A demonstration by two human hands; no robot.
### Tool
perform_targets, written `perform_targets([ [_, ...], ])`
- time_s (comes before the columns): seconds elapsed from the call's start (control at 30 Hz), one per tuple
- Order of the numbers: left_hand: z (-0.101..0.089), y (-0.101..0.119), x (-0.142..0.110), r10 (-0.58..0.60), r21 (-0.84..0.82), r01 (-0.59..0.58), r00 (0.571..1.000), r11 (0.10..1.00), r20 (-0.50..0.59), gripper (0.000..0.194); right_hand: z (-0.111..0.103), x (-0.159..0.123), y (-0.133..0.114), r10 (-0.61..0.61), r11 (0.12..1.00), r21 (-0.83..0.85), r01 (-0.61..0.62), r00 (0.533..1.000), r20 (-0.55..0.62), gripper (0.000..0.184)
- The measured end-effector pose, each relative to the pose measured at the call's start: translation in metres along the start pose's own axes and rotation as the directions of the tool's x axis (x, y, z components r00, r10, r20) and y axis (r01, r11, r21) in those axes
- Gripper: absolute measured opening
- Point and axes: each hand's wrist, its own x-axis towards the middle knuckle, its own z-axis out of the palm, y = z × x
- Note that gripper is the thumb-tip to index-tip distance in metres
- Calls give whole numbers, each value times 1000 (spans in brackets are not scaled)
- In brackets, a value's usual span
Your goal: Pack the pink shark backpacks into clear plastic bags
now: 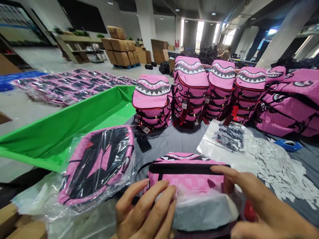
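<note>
Pink shark-mouth pouch (185, 181) in clear plastic bag (204, 212); left grip (146, 209) curled over it, clasp unclear; right grip (261, 202) open on zipper (189, 168) (backpacks (190, 89) stacked behind).

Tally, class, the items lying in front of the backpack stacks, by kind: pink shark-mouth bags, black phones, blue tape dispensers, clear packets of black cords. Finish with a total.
Pink shark-mouth bags: 2
Black phones: 1
Blue tape dispensers: 1
Clear packets of black cords: 1
Total: 5
</note>
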Motion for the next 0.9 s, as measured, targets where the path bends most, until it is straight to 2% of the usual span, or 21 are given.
perform_targets([
  [0.03, 1, 1, 0, 9, 0, -9, 1000, 1000, -16, 21, -8, 8, 1, 38, 998, 48, -44, 992, 117, 45],
  [0.1, 2, 2, 1, 11, -2, -11, 999, 1000, -40, 22, -18, 26, 4, 92, 987, 101, -128, 947, 308, 28],
  [0.2, 3, 1, 1, -15, 14, 16, 999, 1000, -50, 22, -19, 48, 9, 118, 982, 74, -171, 880, 460, 17],
  [0.3, 0, -2, -1, -16, 31, 17, 1000, 999, -11, 19, -15, 58, 9, -12, 997, 71, -21, 901, 434, 12],
  [0.37, -2, -5, -2, 0, 23, 0, 1000, 1000, 25, 17, -14, 62, 7, -164, 986, 96, 138, 914, 371, 20],
  [0.43, -4, -8, -4, 26, 8, -26, 999, 1000, 36, 18, -14, 67, 6, -256, 965, 150, 215, 897, 360, 27],
  [0.6, -5, -8, -6, 33, -14, -33, 999, 999, 29, 22, -15, 79, 2, -260, 933, 340, 116, 872, 414, 24],
  [0.73, -2, -3, -5, -3, -94, 3, 1000, 996, 4, 21, -22, 78, -3, -216, 963, 252, 91, 819, 531, 16],
  [0.8, -1, -1, -5, -24, -109, 23, 1000, 994, -2, 20, -24, 76, -3, -159, 980, 193, 57, 809, 566, 12],
  [0.9, -1, 1, -7, -93, -145, 92, 996, 985, 2, 15, -22, 71, -1, -202, 968, 237, 80, 809, 552, 21],
])
